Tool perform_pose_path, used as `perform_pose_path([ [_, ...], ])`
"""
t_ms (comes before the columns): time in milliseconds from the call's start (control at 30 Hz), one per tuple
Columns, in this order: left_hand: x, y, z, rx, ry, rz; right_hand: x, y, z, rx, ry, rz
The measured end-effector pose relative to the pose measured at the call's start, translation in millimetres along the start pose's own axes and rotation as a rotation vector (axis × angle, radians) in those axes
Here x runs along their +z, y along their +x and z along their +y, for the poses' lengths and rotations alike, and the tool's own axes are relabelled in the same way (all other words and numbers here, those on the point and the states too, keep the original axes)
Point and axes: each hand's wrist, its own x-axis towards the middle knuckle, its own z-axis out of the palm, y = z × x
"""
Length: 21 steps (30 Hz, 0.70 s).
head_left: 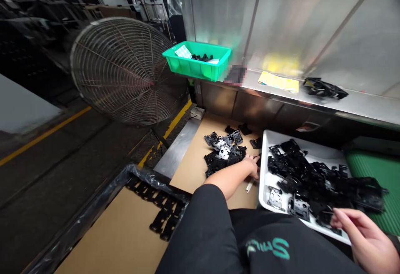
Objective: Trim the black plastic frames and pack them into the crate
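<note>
My left hand reaches over the cardboard sheet, between a pile of black and silver metal parts and a white tray. Its fingers are partly lost against dark parts, so any hold is unclear. A small white strip lies just below it. At the tray's near right edge, my right hand has thumb and forefinger pinched together beside the parts; what is between them is too small to tell. Many black parts and a few silver plates fill the tray.
Black parts lie on another cardboard sheet, lower left. A large fan stands beyond. The metal ledge carries a green bin, yellow paper and black parts. A green ribbed surface is at right.
</note>
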Motion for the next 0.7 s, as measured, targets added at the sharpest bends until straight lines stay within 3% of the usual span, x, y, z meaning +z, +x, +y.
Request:
perform_pose_path([
  [133,5.6,-15,-6,0.013,0.071,0.076,3,0,-17,0.099,0.01,-0.026],
  [400,20.8,-42,-23,-0.028,0.097,0.308,13,-8,-31,0.089,0.096,-0.02],
  [533,11.2,-26,-20,-0.085,0.046,0.365,14,-10,-27,0.083,0.158,-0.009],
  [700,-27.2,14,-32,-0.123,-0.003,0.422,13,-15,-23,0.105,0.196,0.023],
])
